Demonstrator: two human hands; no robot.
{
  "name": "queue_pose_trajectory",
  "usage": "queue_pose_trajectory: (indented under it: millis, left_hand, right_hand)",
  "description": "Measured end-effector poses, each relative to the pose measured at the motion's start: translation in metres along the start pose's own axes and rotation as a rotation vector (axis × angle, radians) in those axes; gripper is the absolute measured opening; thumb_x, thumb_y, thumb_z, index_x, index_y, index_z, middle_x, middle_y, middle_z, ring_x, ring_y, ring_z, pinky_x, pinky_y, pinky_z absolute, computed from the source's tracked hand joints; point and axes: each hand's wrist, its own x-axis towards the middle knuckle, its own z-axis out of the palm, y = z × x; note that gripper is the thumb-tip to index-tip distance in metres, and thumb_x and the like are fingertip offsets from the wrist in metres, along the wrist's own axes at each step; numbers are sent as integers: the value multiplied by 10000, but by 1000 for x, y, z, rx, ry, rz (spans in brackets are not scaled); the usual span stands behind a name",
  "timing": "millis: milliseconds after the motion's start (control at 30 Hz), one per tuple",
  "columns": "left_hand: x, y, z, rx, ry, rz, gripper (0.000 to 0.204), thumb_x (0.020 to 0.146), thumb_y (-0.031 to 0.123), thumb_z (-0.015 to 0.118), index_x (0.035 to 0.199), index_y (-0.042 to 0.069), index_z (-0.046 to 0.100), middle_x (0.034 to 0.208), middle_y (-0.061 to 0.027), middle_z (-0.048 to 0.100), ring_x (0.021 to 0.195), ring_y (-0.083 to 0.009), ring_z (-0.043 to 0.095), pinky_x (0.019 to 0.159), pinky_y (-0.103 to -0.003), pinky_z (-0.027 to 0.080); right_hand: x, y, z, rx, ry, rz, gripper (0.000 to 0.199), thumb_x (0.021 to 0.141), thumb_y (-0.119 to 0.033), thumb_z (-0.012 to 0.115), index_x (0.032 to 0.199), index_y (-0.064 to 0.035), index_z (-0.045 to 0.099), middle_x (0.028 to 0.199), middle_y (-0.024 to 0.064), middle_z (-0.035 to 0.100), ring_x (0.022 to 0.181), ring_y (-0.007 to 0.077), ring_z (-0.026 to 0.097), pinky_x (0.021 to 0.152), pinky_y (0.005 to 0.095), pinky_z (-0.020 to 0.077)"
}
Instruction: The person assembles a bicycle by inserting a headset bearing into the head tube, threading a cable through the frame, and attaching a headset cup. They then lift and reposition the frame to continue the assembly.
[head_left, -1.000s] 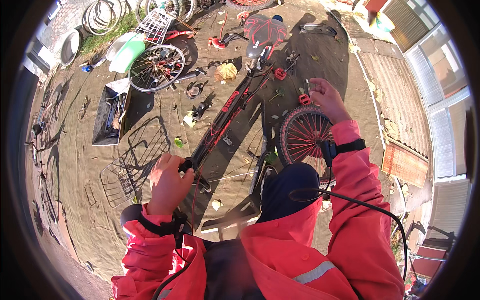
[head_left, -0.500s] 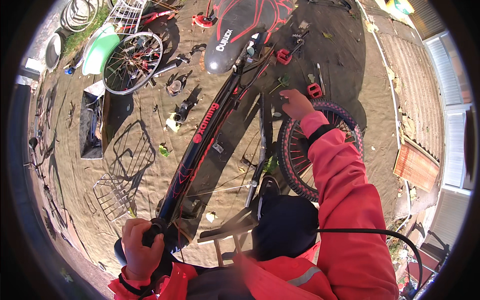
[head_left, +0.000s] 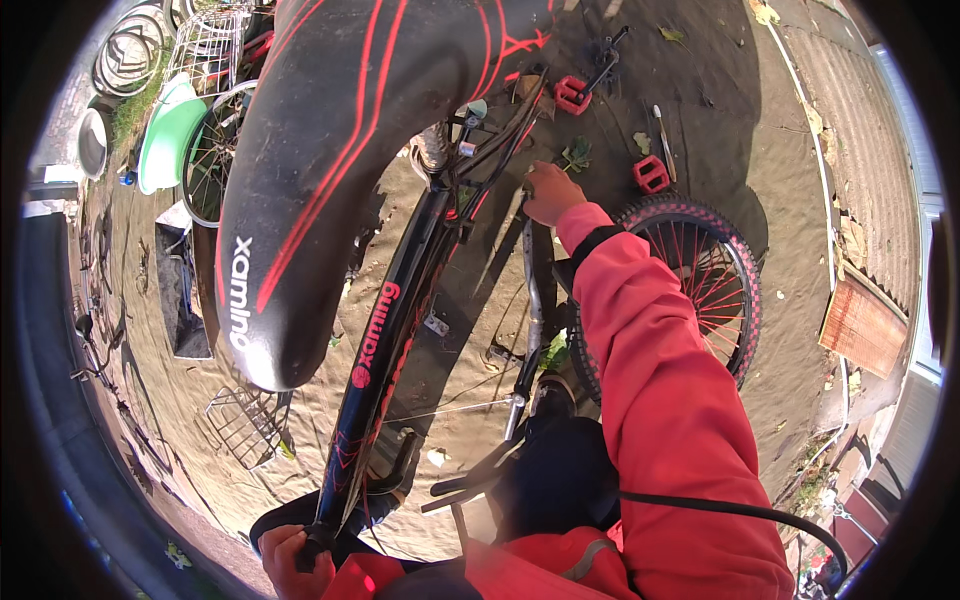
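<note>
A black bicycle frame (head_left: 385, 330) with red markings slants across the middle, its large black-and-red saddle (head_left: 310, 170) rising close to me. At the frame's front end, low in the picture, the fingers of my left hand (head_left: 293, 563) are wrapped round the dark tube end. My right hand (head_left: 553, 194) is closed at the far end of a bent grey-black metal bar (head_left: 533, 300); its fingertips are partly hidden. Beside my right forearm lies a wheel (head_left: 715, 290) with red spokes and a red-patterned tyre, partly covered by my sleeve.
Red pedals (head_left: 652, 174) and a thin brush-like tool (head_left: 663, 140) lie beyond the wheel. Left are a wire basket (head_left: 245, 425), a green basin (head_left: 168, 140), a bare wheel (head_left: 213, 160) and an open box (head_left: 183, 285). A rusty-orange panel (head_left: 862, 325) stands at right.
The saddle has come up much nearer and now covers the upper left. My right hand has moved left from beside the wheel to the bar's end. My left hand is lower, still on the frame.
</note>
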Motion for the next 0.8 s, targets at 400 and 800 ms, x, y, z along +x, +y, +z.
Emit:
queue_pose_trajectory:
  millis: [400, 800]
  left_hand:
    - [0, -5, -4, 29, -141, -4, 515, 773, 76, 876, 1247, 56, 677, 1240, -167, 705, 1083, -365, 666, 869, -450, 568]
    - [-11, -9, 1, 19, -139, -46, 504, 786, 94, 869, 1250, 54, 678, 1242, -168, 706, 1083, -365, 668, 872, -450, 568]
  right_hand:
    - [48, -6, 5, -47, -85, 87, 702, 906, -266, 628, 1584, -114, 525, 1775, 56, 262, 1646, 325, 209, 1272, 617, 301]
    - [61, -22, 2, -52, -151, 170, 681, 938, -253, 565, 1613, -198, 496, 1780, 31, 243, 1643, 296, 199, 1287, 606, 252]
